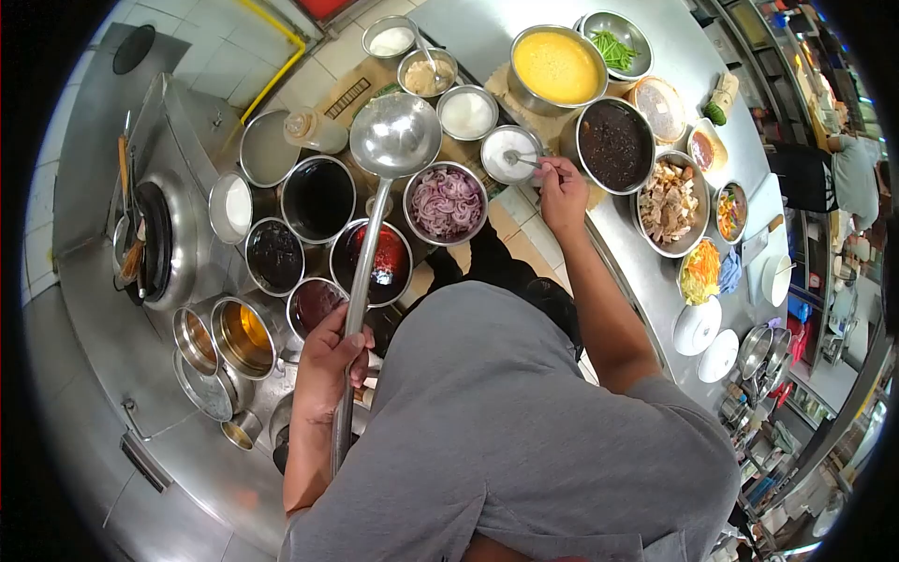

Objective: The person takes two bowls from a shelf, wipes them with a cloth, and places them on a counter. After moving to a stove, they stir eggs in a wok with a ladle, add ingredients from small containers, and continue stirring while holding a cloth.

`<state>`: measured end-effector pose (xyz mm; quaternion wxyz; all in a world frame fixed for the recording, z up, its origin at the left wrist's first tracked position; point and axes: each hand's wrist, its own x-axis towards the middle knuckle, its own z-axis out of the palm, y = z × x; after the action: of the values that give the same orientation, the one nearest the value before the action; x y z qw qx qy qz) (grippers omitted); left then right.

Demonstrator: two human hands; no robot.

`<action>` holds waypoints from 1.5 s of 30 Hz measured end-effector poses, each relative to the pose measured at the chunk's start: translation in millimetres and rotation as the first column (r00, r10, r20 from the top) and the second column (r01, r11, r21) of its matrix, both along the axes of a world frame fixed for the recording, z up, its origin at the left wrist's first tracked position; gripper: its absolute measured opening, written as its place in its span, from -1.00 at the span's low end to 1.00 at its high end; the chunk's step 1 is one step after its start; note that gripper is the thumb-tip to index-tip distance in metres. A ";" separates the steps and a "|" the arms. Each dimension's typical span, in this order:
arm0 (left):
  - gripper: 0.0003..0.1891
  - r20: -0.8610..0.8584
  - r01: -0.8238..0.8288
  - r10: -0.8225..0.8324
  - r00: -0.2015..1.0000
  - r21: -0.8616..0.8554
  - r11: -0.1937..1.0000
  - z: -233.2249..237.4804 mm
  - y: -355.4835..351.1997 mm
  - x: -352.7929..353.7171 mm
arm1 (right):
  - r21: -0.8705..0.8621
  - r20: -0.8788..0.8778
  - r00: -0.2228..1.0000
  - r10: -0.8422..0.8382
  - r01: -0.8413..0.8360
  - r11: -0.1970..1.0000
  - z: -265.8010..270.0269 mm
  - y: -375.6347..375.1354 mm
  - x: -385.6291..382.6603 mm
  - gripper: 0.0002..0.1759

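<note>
My left hand [330, 363] grips the long handle of a steel ladle [394, 137]. The ladle's bowl hangs over the cluster of sauce pots, just above a bowl of sliced red onion [446, 203]. My right hand [560, 185] reaches forward and holds a small spoon [521, 161] by its handle. The spoon's tip dips into a small steel bowl of white powder [507, 150]. A large bowl of dark sauce [614, 144] stands just right of that hand.
Pots of dark and red sauces [379, 260] and oil [243, 334] crowd the left. A wok station [150, 245] sits far left. Bowls of yellow liquid [556, 67], green beans [615, 44], meat [670, 200] and shredded vegetables [701, 272] line the steel counter. Another person [829, 173] stands far right.
</note>
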<state>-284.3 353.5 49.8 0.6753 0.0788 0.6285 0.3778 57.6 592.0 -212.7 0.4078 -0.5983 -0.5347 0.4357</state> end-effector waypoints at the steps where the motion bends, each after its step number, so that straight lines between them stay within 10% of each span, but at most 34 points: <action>1: -0.45 -0.006 -0.007 0.007 1.000 0.001 1.000 1.3 1.5 0.7 | -0.004 -0.004 1.000 0.002 -0.002 1.000 -1.2 -1.4 -1.2 -0.77; 18: -0.47 0.013 0.014 -0.013 1.000 -0.035 0.999 3.8 1.4 2.5 | -0.484 -0.494 0.694 -0.523 0.280 0.829 7.0 -16.1 1.9 -0.80; 30: -0.48 0.020 -0.008 0.009 1.000 -0.046 0.999 5.5 -6.0 1.0 | -0.299 -0.310 0.934 -0.178 0.082 0.951 -3.8 -16.3 -5.5 -0.76; 45: -0.51 0.011 0.014 -0.014 1.000 -0.045 0.999 4.4 -2.8 -4.3 | -0.399 -0.554 0.733 -0.395 0.182 0.899 50.7 -7.2 -17.3 -0.77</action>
<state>-288.5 350.7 54.3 0.6829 0.0659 0.6327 0.3592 40.3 584.9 -162.0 0.5226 -0.5545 -0.1914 0.6187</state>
